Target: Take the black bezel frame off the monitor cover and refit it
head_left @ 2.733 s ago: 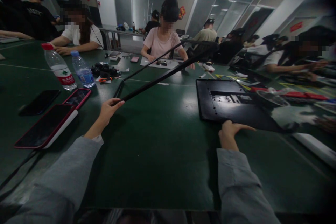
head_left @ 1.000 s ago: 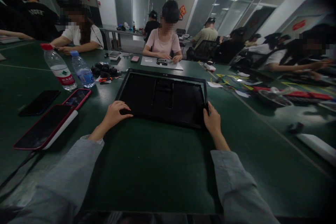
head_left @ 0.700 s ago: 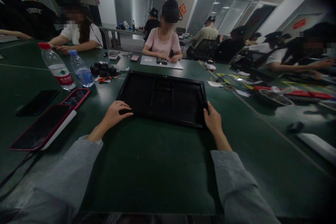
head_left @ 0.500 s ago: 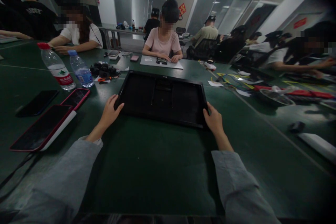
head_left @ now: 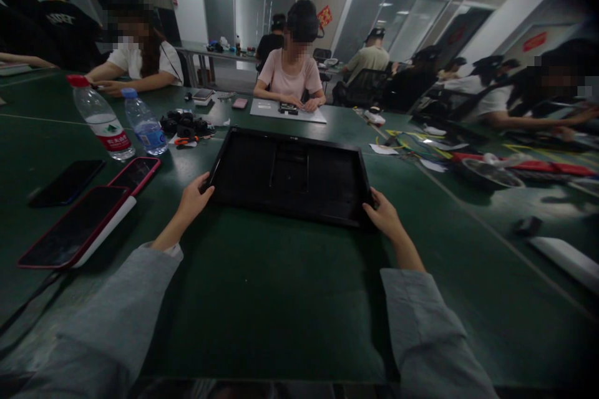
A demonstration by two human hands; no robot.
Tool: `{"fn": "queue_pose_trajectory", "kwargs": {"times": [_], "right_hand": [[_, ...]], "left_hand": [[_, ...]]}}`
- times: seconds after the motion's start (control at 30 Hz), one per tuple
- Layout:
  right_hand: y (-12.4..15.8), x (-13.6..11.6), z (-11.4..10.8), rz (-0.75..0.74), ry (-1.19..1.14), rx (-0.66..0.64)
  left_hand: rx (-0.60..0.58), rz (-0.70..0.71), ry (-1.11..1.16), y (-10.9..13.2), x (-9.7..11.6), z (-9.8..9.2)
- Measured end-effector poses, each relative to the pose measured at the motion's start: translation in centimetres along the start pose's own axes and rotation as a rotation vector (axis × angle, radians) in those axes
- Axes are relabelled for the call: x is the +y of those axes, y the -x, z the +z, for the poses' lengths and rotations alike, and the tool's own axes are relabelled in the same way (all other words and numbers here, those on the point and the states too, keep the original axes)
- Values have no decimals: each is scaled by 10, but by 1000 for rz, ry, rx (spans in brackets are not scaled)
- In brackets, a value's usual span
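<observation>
A black rectangular monitor housing [head_left: 290,177] lies on the green table in front of me, its recessed inside facing up. The bezel forms a raised rim, and a squarish molded section sits near the far middle. My left hand [head_left: 194,196] grips the left edge close to the near corner, thumb over the rim. At the right edge, my right hand [head_left: 382,212] has hold of the near corner in the same way. The fingertips under both edges are hidden.
Left of the housing stand two water bottles, one red-capped [head_left: 103,121] and one blue-capped [head_left: 145,124], behind several phones [head_left: 77,227]. Black cable bundles [head_left: 185,124] lie beyond. Wires and tools [head_left: 421,143] spread to the right. A person [head_left: 294,75] works opposite at a pale board [head_left: 262,109].
My left hand has shifted slightly left on the edge, and my right hand slightly right and nearer to me. The housing has barely moved.
</observation>
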State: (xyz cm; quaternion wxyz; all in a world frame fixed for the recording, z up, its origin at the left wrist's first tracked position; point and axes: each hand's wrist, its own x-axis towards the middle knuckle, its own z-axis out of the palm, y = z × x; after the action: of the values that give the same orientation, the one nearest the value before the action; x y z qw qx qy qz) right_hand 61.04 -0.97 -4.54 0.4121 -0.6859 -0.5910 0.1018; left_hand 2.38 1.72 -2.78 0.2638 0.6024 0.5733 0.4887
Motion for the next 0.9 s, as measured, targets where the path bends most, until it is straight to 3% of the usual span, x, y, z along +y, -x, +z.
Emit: {"fn": "queue_pose_trajectory", "kwargs": {"times": [0.2,0.33,0.5,0.9], "right_hand": [[-1,2,15,-64,-59,72],[0,-10,26,-72,-70,72],[3,-22,29,-58,-9,141],[2,-17,29,-15,21,167]], "left_hand": [[62,-132,-74,0,7,-1],[129,-98,-187,1,5,-6],[119,-68,-333,3,4,-10],[84,5,-566,9,23,-11]]}}
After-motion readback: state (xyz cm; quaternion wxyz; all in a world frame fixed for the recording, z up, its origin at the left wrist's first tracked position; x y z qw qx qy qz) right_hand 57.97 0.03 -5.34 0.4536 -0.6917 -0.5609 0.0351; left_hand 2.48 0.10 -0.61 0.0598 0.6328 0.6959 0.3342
